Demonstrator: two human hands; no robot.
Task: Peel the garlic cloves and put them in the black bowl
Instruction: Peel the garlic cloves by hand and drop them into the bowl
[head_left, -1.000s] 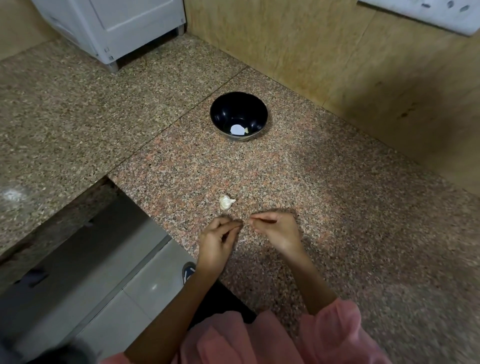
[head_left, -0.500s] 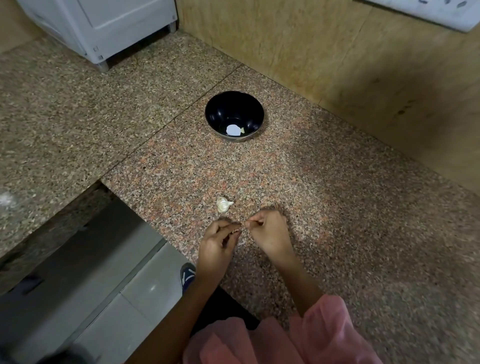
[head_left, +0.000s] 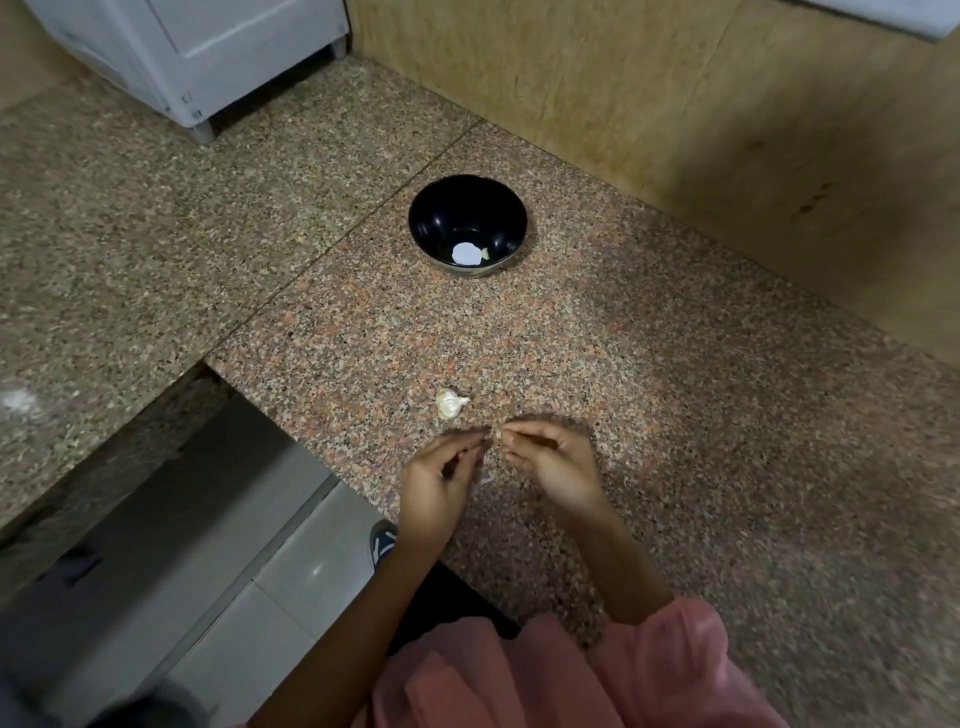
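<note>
Granite surface (head_left: 675, 389): unchanged under everything.
Black bowl (head_left: 441, 213): on the far side, holding one peeled clove (head_left: 485, 253), as before.
Garlic piece (head_left: 451, 402): unmoved, just beyond the hands, slightly left.
Right hand (head_left: 556, 467): still pinches a pale bit (head_left: 497, 434), too small to name.
Left hand (head_left: 441, 478): fingers curled, tips almost meeting the right's, as a second ago; whether it grips anything is unclear.

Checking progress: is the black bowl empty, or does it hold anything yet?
Not empty: the black bowl holds one small pale piece, likely a clove.
</note>
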